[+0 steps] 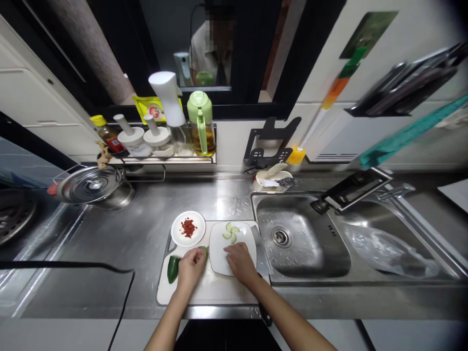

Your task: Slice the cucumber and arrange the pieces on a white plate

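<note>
My left hand is over the cutting board, its fingers pinched at a pale green cucumber slice. Just left of it lies a dark green cucumber piece. My right hand hovers over or touches the lower right of a square white plate. Its fingers are loosely stretched to the left, with nothing visible in them. Several cucumber slices form a pinwheel near the plate's top. A round white plate with chopped red bits overlaps the board's upper left corner.
A steel sink adjoins the board on the right, with a clear plastic bag beyond. At the board's lower right shows a black handle. A lidded pot stands left, below a rack of seasonings. A black cable crosses the left.
</note>
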`<state>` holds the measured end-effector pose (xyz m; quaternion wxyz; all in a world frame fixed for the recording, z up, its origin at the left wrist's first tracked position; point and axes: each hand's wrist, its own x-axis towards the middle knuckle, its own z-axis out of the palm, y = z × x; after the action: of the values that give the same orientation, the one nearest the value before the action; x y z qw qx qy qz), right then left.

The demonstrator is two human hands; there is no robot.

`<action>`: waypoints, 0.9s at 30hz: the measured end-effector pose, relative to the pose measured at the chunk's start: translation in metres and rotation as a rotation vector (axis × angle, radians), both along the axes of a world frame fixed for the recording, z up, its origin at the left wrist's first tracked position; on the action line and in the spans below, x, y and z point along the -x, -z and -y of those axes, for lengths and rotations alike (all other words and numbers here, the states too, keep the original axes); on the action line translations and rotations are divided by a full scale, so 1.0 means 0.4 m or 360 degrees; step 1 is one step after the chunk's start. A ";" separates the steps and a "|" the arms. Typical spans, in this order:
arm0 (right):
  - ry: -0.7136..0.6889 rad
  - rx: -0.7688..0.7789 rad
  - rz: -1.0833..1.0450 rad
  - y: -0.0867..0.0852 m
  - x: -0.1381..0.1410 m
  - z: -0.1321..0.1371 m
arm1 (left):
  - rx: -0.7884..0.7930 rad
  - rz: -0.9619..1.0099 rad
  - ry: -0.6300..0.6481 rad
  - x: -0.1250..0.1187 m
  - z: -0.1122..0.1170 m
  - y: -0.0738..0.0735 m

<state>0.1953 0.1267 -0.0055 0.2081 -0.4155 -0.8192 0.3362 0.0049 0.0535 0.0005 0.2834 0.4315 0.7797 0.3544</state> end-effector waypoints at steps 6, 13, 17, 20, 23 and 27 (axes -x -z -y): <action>-0.0052 0.0288 -0.0162 -0.027 0.052 -0.033 | -0.0113 0.0032 0.0241 -0.029 -0.015 -0.046; 0.0095 0.0532 -0.0137 -0.053 0.040 -0.049 | -0.0086 0.0189 0.0247 -0.059 -0.034 -0.050; 0.0122 0.0600 -0.0137 -0.057 0.025 -0.049 | -0.0005 0.0595 0.0102 -0.072 -0.042 -0.038; 0.0119 0.0618 -0.0153 -0.066 0.015 -0.051 | 0.0077 0.1184 -0.0060 -0.082 -0.049 -0.035; 0.0109 0.0665 -0.0195 -0.086 0.006 -0.055 | 0.0253 0.1738 -0.0314 -0.092 -0.056 -0.040; 0.0077 0.0733 -0.0239 -0.119 -0.006 -0.061 | 0.0553 0.2138 -0.0460 -0.102 -0.068 -0.054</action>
<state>0.1975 0.1513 0.0423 0.1763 -0.4454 -0.6930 0.5388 0.0458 0.0807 0.0219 0.7180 -0.0397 0.5309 0.4485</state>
